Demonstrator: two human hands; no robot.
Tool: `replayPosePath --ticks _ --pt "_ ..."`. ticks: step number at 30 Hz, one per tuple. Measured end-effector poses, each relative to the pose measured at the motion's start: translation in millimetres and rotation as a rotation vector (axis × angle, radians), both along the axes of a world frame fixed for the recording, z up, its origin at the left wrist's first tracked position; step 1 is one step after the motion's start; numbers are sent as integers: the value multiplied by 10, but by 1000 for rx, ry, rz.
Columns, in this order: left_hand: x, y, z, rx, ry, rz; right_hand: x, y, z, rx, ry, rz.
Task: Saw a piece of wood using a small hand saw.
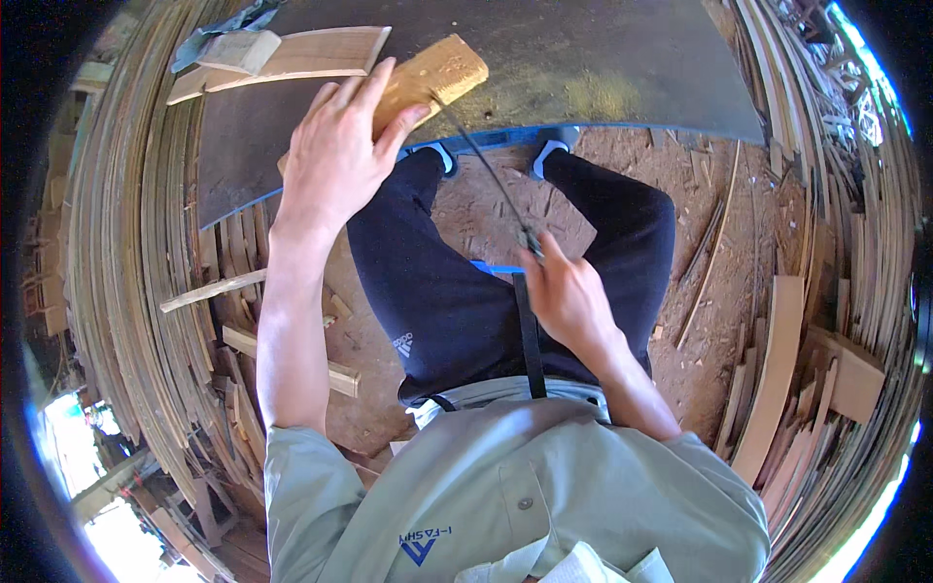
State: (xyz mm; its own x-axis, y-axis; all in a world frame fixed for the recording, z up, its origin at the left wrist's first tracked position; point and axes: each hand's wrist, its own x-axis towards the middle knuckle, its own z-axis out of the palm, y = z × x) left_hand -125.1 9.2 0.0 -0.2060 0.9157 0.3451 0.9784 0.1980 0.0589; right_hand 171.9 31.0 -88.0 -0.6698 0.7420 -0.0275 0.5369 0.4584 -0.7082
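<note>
My left hand [340,155] grips a yellowish wooden block [437,68] at the near edge of a dark board surface [632,68], thumb along the block's lower side. My right hand [559,291] is closed on the handle of a long thin dark tool [486,162], which slants from between my knees up to the block; whether it is a file or a blade I cannot tell. Left of the block, a pale curved plank [321,55] carries a smaller pale wood block [236,52], with a grey-blue crumpled cloth or sheet [209,39] behind it.
Tall stacks of wooden strips [136,243] line the left, with more strips [865,243] on the right. A wide plank [768,379] lies near my right elbow. My legs [622,233] are bent apart over a brown floor [700,223] strewn with wood scraps.
</note>
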Motion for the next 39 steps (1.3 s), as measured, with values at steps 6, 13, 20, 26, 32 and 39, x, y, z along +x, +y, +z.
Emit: replayPosePath --ticks 6,13,20,26,32,39 --pt "49 -41 40 17 -17 5 490 112 215 -17 191 -61" --pt "-3 -24 70 -37 -98 10 -501 457 300 143 290 63" --pt "11 -18 152 -85 -177 44 -1023 486 387 200 209 62" --pt "11 -28 142 -25 -192 -7 -1066 478 407 189 163 61" --pt "2 -15 111 12 -127 -35 -1101 492 386 203 166 51" --pt "-1 -20 101 19 -148 -41 -1128 513 416 200 155 62"
